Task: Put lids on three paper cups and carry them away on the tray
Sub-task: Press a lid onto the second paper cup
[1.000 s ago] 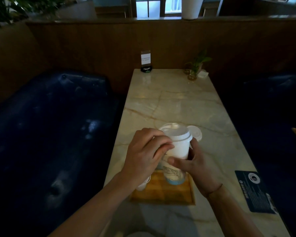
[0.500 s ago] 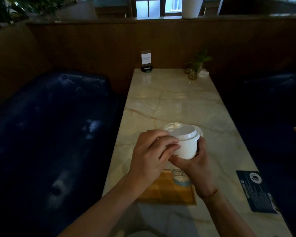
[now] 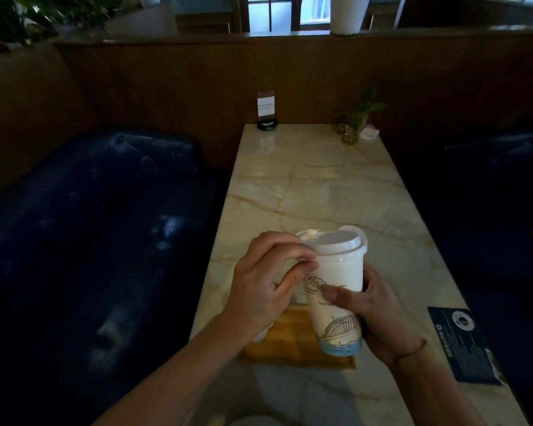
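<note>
A tall white paper cup [image 3: 336, 290] with a blue bridge drawing is held tilted above the wooden tray [image 3: 293, 342]. My right hand [image 3: 379, 318] grips its body from the right side. A white plastic lid [image 3: 336, 244] sits on the cup's rim. My left hand [image 3: 265, 281] pinches the lid's left edge with curled fingers. Behind that hand, part of another white lidded cup [image 3: 305, 234] shows, and a further white piece [image 3: 260, 335] peeks out under the left wrist on the tray.
The marble table [image 3: 314, 186] runs away from me between dark blue sofas [image 3: 90, 241]. A card stand [image 3: 266, 110] and a small glass plant vase [image 3: 350, 130] stand at the far end. A dark menu card [image 3: 462, 342] lies at the right edge.
The cup has risen and tilted so that more of its printed side shows. Both hands keep their hold on cup and lid.
</note>
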